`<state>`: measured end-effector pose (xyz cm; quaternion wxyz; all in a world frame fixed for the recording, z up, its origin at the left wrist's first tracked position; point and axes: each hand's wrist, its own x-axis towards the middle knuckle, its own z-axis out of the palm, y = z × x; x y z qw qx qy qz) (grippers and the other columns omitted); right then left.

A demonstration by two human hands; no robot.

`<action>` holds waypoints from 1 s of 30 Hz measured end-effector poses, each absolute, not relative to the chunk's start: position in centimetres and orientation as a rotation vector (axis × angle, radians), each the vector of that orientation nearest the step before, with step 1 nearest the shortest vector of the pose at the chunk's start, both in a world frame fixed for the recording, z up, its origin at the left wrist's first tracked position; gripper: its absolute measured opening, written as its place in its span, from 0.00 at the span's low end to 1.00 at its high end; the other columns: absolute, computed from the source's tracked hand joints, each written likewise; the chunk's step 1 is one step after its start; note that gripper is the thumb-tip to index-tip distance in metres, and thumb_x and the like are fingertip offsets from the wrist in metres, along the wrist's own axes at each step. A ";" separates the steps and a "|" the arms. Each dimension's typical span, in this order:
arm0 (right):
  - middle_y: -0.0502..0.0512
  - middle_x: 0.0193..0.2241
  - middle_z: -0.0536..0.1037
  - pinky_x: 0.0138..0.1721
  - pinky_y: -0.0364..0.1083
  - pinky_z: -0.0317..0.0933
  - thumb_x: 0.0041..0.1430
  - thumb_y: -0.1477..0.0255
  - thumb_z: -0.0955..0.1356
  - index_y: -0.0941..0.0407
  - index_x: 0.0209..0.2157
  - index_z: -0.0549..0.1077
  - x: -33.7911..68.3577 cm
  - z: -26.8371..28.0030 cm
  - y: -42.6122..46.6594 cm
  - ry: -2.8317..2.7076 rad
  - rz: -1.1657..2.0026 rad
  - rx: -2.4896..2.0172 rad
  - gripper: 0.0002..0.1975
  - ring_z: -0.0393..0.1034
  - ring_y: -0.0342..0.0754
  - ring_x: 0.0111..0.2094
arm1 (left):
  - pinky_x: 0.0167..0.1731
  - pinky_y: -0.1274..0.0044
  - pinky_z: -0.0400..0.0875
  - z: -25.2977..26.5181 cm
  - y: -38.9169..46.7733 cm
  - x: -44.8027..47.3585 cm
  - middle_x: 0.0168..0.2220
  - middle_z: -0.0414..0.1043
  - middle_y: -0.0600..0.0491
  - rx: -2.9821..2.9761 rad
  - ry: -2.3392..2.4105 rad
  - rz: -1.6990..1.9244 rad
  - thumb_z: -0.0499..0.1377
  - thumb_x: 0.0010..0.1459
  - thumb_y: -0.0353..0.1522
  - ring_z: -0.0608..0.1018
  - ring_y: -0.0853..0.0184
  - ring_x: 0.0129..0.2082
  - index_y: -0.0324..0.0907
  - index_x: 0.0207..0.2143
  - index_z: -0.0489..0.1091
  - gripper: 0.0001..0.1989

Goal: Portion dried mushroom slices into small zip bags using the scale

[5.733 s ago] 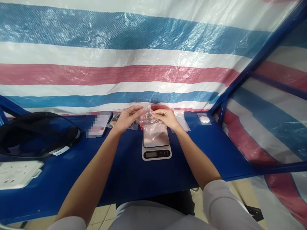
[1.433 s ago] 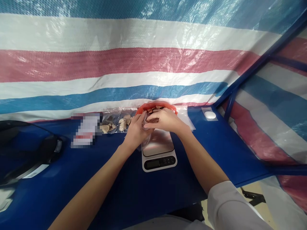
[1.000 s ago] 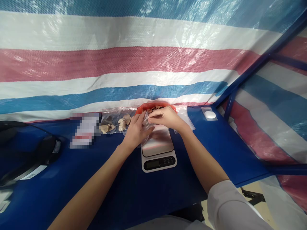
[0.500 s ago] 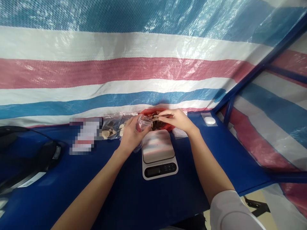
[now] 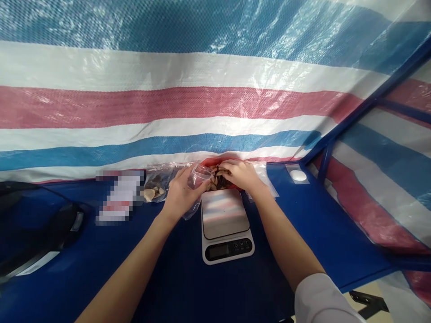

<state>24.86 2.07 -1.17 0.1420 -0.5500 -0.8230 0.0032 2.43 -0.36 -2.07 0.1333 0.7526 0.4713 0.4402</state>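
Scale (image 5: pixel 225 214) sat nearest. Just past it, left hand (image 5: pixel 182 190) pinched the clear bag (image 5: pixel 199 176), mouth gaping. Right hand (image 5: pixel 241 174) had just gone from there into the dried pieces (image 5: pixel 219 181) in the red bag (image 5: pixel 214 161), so filling looked underway; couldn't tell what it gripped.

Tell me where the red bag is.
In the head view, the red bag sits just right of centre, behind the scale, partly hidden by the right hand.

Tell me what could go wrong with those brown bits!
The brown, dried pieces at the right fingers might spill onto the white, silver-topped rectangular scale close by. The clear, thin plastic bag held by the left fingers looks floppy, so its open mouth could fold shut.
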 end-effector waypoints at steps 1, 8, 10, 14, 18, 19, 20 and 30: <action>0.52 0.57 0.78 0.52 0.52 0.69 0.66 0.70 0.65 0.48 0.54 0.77 24.7 -1.5 2.1 -2.384 -0.008 -1.596 0.17 0.73 0.54 0.55 | 0.50 0.64 0.76 -2.0 -0.4 2.5 0.49 0.79 0.45 2.179 1.355 1.272 0.64 0.57 0.44 0.81 0.54 0.49 0.42 0.54 0.72 0.25; 0.54 0.56 0.78 0.52 0.51 0.67 0.69 0.67 0.63 0.49 0.54 0.77 24.5 -3.4 2.3 -2.315 -0.108 -1.602 0.17 0.72 0.54 0.57 | 0.53 0.63 0.75 -2.1 -0.5 2.9 0.49 0.79 0.47 2.158 1.336 1.236 0.64 0.57 0.44 0.80 0.55 0.50 0.43 0.52 0.73 0.23; 0.55 0.55 0.79 0.51 0.50 0.68 0.69 0.65 0.63 0.49 0.54 0.77 24.5 -3.4 2.3 -2.284 -0.112 -1.610 0.17 0.73 0.54 0.55 | 0.54 0.62 0.74 -2.1 -0.5 2.9 0.49 0.79 0.46 2.155 1.338 1.228 0.64 0.57 0.43 0.80 0.54 0.50 0.43 0.52 0.73 0.23; 0.52 0.53 0.81 0.49 0.50 0.69 0.68 0.63 0.65 0.47 0.54 0.78 24.8 -2.4 1.9 -2.262 -0.055 -1.578 0.17 0.76 0.54 0.52 | 0.53 0.62 0.75 -2.1 -0.5 2.9 0.49 0.79 0.47 2.156 1.329 1.231 0.64 0.58 0.44 0.80 0.54 0.50 0.44 0.52 0.74 0.22; 0.50 0.50 0.82 0.47 0.50 0.70 0.67 0.63 0.66 0.46 0.54 0.78 25.3 -1.4 1.5 -2.244 0.058 -1.536 0.17 0.78 0.54 0.48 | 0.52 0.63 0.75 -2.1 -0.5 2.9 0.49 0.79 0.47 2.162 1.323 1.241 0.64 0.58 0.43 0.80 0.54 0.49 0.44 0.52 0.74 0.22; 0.50 0.51 0.82 0.48 0.49 0.70 0.67 0.63 0.66 0.47 0.53 0.78 25.3 -1.3 1.5 -2.240 0.079 -1.516 0.16 0.78 0.53 0.48 | 0.52 0.63 0.75 -2.1 -0.6 2.9 0.49 0.79 0.47 2.163 1.321 1.241 0.64 0.58 0.43 0.80 0.54 0.49 0.43 0.52 0.74 0.22; 0.50 0.52 0.82 0.49 0.49 0.70 0.67 0.63 0.66 0.47 0.52 0.79 25.4 -1.2 1.5 -2.239 0.097 -1.496 0.16 0.78 0.52 0.49 | 0.52 0.63 0.75 -2.1 -0.6 2.9 0.49 0.79 0.46 2.162 1.320 1.239 0.64 0.58 0.43 0.80 0.54 0.49 0.43 0.52 0.74 0.22; 0.49 0.51 0.82 0.52 0.48 0.69 0.64 0.64 0.69 0.48 0.45 0.82 25.4 -1.3 1.4 -2.106 0.259 -1.358 0.11 0.77 0.50 0.51 | 0.52 0.63 0.74 -2.2 -0.5 2.8 0.49 0.78 0.45 2.158 1.297 1.203 0.63 0.59 0.41 0.80 0.54 0.50 0.41 0.54 0.73 0.23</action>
